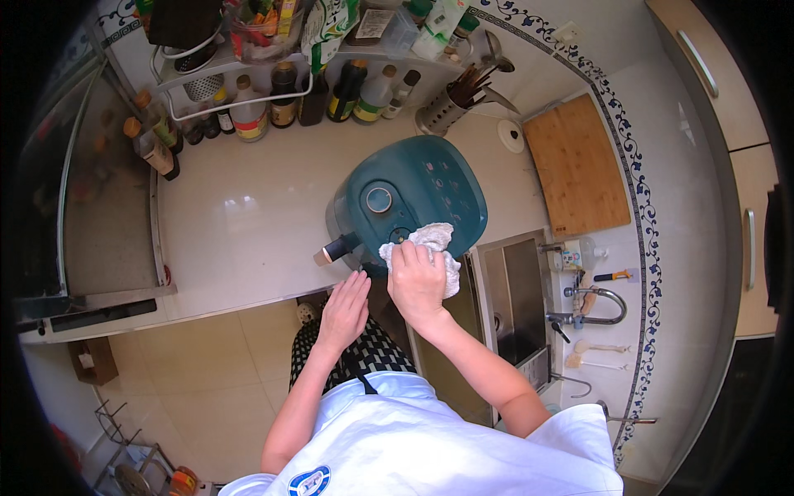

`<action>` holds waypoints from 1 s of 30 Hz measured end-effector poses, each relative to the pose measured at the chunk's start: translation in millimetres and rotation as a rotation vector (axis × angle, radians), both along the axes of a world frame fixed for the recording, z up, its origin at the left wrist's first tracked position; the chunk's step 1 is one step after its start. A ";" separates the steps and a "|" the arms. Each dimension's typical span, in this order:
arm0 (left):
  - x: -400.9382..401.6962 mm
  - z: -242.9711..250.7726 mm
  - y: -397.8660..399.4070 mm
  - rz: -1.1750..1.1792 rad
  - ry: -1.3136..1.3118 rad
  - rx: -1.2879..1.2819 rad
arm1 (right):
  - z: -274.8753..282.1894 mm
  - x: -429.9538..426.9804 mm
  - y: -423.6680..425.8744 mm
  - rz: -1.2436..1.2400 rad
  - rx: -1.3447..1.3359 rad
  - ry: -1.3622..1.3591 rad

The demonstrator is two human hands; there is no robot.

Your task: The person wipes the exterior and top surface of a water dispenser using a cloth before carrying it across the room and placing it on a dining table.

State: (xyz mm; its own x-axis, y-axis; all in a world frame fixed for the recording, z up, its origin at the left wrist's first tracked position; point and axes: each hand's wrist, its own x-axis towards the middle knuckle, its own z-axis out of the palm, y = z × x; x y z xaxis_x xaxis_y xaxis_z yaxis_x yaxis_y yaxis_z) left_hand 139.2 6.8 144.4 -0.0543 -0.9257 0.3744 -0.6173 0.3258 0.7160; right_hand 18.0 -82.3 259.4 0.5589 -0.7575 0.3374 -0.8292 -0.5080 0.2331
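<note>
A teal air fryer [406, 162] stands on the countertop before me. A round dial [378, 199] and printed icons sit on its top, and a dark handle with a pale end [335, 249] juts from its side. My right hand [418, 279] grips a crumpled white cloth [433, 237], pressed against the near edge of the fryer's top. Part of the top lies hidden under the cloth. Held low by the counter's front edge, my left hand [345, 312] has its fingers stretched out with nothing in it. Its fingertips are close to the fryer's base; contact cannot be judged.
Sauce bottles [285, 96] line the wall under a loaded wire rack [239, 105]. Behind the fryer is a perforated utensil holder [441, 111]. A wooden cutting board [580, 167] leans at the right, beyond the steel sink [515, 291] and curved faucet [611, 307].
</note>
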 end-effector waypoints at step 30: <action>-2.2 10.4 -8.5 0.355 0.238 0.059 | 30.1 -87.3 -60.8 0.089 1.490 -2.161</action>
State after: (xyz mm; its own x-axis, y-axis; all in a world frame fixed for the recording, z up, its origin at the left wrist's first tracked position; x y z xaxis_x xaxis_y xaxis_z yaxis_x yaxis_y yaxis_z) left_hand 136.9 -1.6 154.8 0.3525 -0.8917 0.2839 -0.4989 0.0775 0.8632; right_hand -69.4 -143.1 289.5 0.3994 -0.8904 -0.2184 0.5886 0.4317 -0.6835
